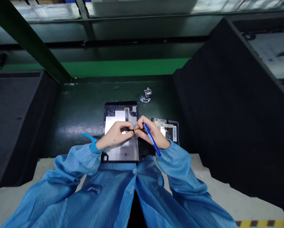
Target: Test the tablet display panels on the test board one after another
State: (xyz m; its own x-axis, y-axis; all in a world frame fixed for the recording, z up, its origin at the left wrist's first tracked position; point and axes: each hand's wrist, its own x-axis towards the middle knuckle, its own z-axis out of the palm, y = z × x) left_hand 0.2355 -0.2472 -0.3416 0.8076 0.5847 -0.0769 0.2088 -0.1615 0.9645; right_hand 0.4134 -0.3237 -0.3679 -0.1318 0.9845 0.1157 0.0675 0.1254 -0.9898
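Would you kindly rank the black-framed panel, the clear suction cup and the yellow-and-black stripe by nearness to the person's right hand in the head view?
From the right hand:
1. Black-framed flat panel, just right.
2. Clear suction cup with metal clamp, straight ahead.
3. Yellow-and-black hazard stripe, far lower right.

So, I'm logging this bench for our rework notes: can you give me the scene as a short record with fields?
Left hand: fingertips pinch a small dark strip
Right hand: holds a blue pen, fingertips at the strip
Workpiece: opened tablet, lying under both hands, silver inner panel showing
Nearby: suction cup with metal handle; black-edged panel with white label
Surface: dark green mat
Left wrist: blue strap
Clothing: blue striped smock
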